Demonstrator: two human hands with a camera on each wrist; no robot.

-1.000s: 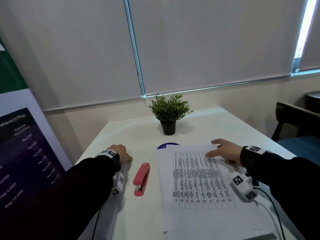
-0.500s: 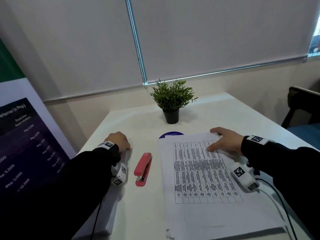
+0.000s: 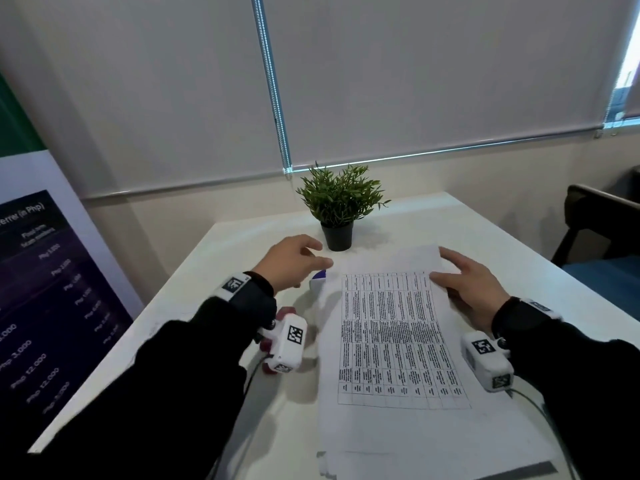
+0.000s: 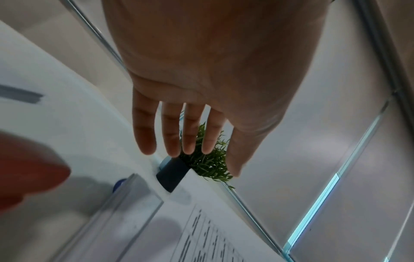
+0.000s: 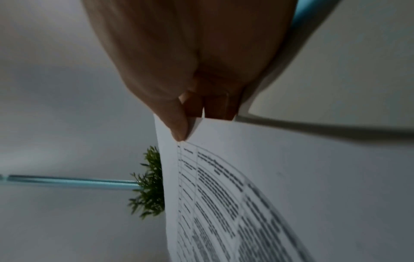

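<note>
Sheet [image 3: 391, 341], pinched by the right grip [image 3: 474, 289], could crease if the open left grip [image 3: 289, 263] missed its edge

White table [image 3: 491, 233]: potted plant [image 3: 338, 216] upright at the far middle, stack of printed sheets [image 3: 391, 362] on the near right, blue disc [image 3: 319, 274] under its far-left corner, red stapler [image 3: 286, 311] just left, partly hidden.
</note>
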